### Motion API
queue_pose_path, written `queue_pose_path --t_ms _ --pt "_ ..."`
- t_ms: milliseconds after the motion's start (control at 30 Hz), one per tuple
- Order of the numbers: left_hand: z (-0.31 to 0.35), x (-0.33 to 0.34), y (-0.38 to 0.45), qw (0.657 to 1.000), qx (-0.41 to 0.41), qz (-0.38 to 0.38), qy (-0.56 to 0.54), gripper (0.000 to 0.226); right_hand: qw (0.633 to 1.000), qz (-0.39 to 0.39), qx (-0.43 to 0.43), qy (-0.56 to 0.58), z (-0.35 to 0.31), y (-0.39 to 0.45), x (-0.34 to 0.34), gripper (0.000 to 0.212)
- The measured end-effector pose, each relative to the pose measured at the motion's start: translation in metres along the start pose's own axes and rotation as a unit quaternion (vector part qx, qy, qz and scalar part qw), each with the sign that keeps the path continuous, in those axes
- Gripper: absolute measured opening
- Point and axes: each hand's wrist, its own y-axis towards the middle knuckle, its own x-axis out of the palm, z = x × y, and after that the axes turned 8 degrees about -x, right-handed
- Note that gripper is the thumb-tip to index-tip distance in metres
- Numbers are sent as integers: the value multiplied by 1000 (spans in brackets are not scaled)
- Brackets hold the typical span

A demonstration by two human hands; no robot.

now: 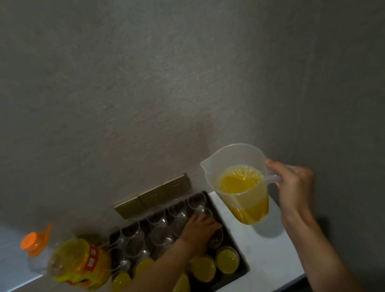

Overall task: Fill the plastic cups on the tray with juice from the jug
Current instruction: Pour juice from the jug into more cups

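A dark tray (243,263) on the white counter carries several clear plastic cups. The cups in its near row (227,259) are full of orange juice; those in the far rows (156,215) are empty. My left hand (201,227) reaches across the tray and grips an empty cup (215,237) near the right edge. My right hand (291,181) holds the handle of a translucent jug (239,183), which hangs upright above the counter to the right of the tray, about one third full of juice.
A large juice bottle (74,261) with an orange cap stands just left of the tray. Gold wall sockets (152,194) sit on the grey wall behind the tray. The counter's front edge (281,286) runs close below the tray.
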Motion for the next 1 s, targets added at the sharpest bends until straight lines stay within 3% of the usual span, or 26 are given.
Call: queue_pose_path --t_ms 167,333,533,700,800,1000 --pt "-2 4 0 999 5 21 -29 72 1000 1 5 -7 1 2 0 48" --pt "-8 -4 -13 988 -13 36 -151 75 1000 2 0 -18 -2 -3 4 37" --pt "-18 -13 -36 941 -46 61 -330 85 1000 5 1 -21 -7 -14 14 26" --pt "-21 -12 -58 884 -67 117 -448 65 1000 10 -9 -21 -8 -28 24 25" --pt "-22 -18 -78 823 -101 144 -540 67 1000 10 -15 -24 -7 -39 31 22" --pt "-24 -36 -127 640 -190 248 -702 75 999 -12 -15 -29 -14 -64 52 41"
